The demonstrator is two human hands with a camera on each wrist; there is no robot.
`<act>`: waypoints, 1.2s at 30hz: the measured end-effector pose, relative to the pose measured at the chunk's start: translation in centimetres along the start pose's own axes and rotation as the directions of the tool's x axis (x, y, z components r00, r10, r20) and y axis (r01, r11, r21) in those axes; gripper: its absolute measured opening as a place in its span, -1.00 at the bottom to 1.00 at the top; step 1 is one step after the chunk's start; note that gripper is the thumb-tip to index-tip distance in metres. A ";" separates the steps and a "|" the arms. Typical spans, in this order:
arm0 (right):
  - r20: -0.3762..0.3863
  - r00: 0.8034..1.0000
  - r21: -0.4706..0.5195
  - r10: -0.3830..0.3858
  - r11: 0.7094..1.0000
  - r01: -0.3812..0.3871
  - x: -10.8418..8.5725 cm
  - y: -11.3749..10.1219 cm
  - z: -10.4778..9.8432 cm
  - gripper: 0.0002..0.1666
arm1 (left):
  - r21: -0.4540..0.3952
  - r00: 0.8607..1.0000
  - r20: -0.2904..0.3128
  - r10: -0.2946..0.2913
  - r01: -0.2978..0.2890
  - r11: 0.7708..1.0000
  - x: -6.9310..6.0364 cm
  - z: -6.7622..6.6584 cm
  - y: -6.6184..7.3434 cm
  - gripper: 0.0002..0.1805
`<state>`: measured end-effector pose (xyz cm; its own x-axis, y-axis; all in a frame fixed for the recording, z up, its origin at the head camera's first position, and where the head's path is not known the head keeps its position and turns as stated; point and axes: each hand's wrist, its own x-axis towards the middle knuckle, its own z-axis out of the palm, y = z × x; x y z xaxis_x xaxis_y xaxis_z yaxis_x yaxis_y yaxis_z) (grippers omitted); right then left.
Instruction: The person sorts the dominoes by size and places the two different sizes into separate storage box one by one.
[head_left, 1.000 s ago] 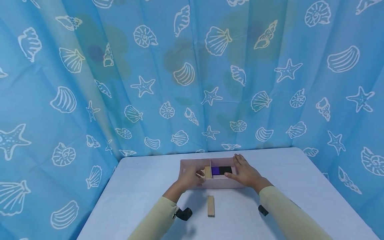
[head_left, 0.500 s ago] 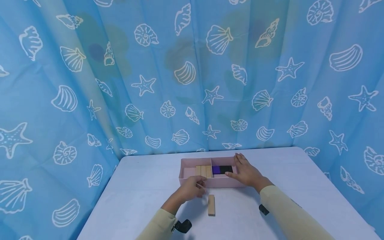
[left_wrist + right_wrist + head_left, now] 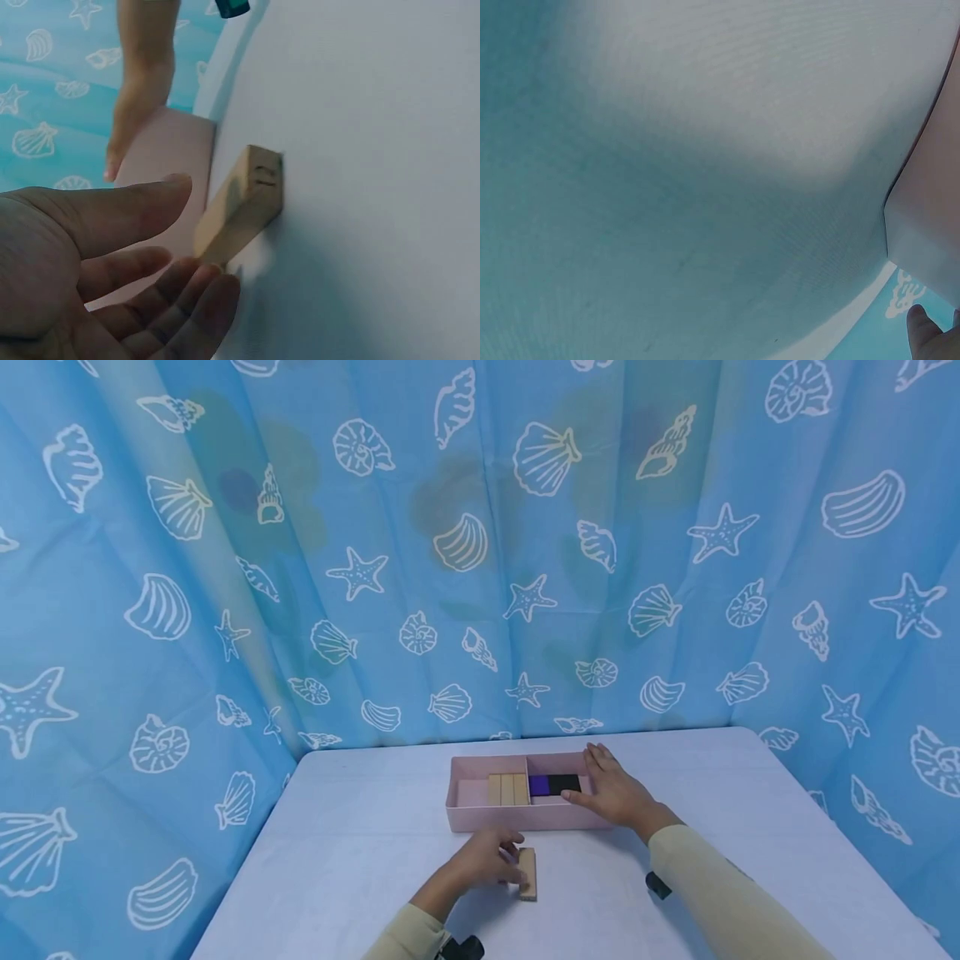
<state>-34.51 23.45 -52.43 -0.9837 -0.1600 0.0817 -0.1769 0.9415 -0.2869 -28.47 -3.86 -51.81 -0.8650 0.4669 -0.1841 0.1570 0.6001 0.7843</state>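
A plain wooden block (image 3: 528,872) lies on the white table in front of a pink box; in the left wrist view the block (image 3: 240,199) bears a dark mark on its end. My left hand (image 3: 483,862) is beside its left side, thumb and fingers parted around the near part. Whether they touch it, I cannot tell. At the box's (image 3: 487,819) right end rests my right hand (image 3: 621,793), fingers stretched along the wall and thumb over the front rim. Several wooden blocks (image 3: 508,789) stand side by side in the left compartment, against the divider.
The right compartment holds a purple block (image 3: 540,786) and a black block (image 3: 562,785), partly behind my right thumb. A blue curtain (image 3: 480,560) with white shell prints hangs behind the white table (image 3: 360,827).
My left hand has come out of the left compartment, over the front wall, and down to the loose block. My right hand has stayed on the box.
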 end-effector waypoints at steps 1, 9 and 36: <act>-0.001 1.000 0.003 0.000 1.000 0.000 0.0 0.0 0.0 0.37 | 0.029 1.000 -0.002 0.000 0.000 1.000 0.0 0.1 0.0 -0.39; -0.021 1.000 0.008 -0.005 1.000 0.006 0.2 -0.1 0.1 0.26 | 0.167 0.999 -0.019 -0.042 0.045 0.985 0.2 0.6 -0.2 -0.28; 0.000 1.000 0.009 0.002 1.000 -0.002 -0.2 0.0 -0.1 0.38 | 0.146 0.997 -0.018 -0.068 0.070 0.987 0.1 1.7 -0.3 -0.26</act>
<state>-34.31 23.49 -52.36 -0.9841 -0.1581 0.0814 -0.1754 0.9389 -0.2961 -27.81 -2.88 -53.03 -0.8820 0.4131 -0.2268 0.1637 0.7198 0.6747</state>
